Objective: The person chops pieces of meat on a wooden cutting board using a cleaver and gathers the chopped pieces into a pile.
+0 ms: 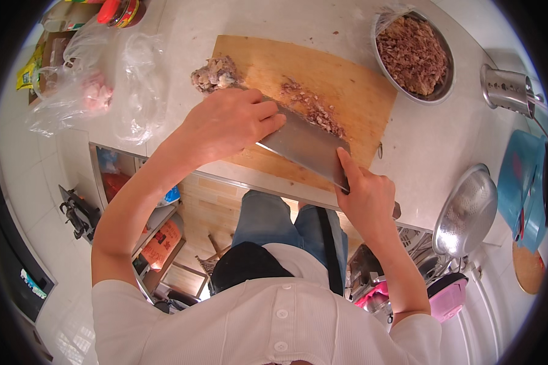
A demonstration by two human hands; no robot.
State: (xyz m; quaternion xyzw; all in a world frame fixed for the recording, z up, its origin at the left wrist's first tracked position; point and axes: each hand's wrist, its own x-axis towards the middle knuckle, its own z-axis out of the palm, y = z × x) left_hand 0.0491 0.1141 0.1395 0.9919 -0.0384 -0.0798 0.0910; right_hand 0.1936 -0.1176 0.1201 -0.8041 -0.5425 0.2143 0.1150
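A wide steel cleaver (303, 139) lies slanted, low over or on a wooden cutting board (360, 91). My right hand (367, 196) grips its handle at the lower right, with the index finger along the blade. My left hand (237, 121) is at the blade's far end, its fingers bent onto the upper edge and face. Chopped meat bits (317, 109) are strewn on the board beyond the blade. A lump of meat (215, 75) sits at the board's left edge, just past my left hand. Whether the blade touches the board cannot be told.
A steel bowl of minced meat (413, 57), partly under plastic film, stands right of the board. Plastic bags (96, 91), one with pink meat, and a red-lidded jar (121, 13) are at the left. A steel utensil holder (507, 89) and a metal colander (466, 212) are at the right.
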